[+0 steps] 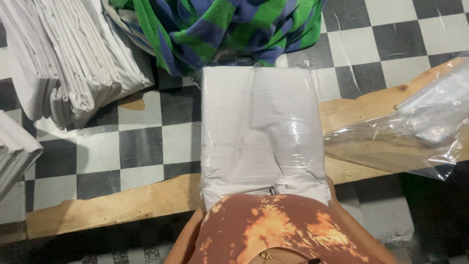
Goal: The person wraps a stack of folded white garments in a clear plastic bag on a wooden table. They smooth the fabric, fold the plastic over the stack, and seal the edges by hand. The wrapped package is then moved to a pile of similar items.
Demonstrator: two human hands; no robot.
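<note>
A white folded cloth bundle wrapped in clear plastic stands straight in front of me, its near end pressed against my chest. My orange patterned top covers its lower edge. Only my bare forearms show beside the bundle at the bottom of the view. Both hands are hidden under or behind it, so I cannot see how they hold it.
A rough wooden plank runs across under the bundle. Empty clear plastic bags lie on its right end. Stacked folded white cloth sits at the upper left, another stack at the left edge, and a green-and-blue striped blanket at the top. The floor is checkered.
</note>
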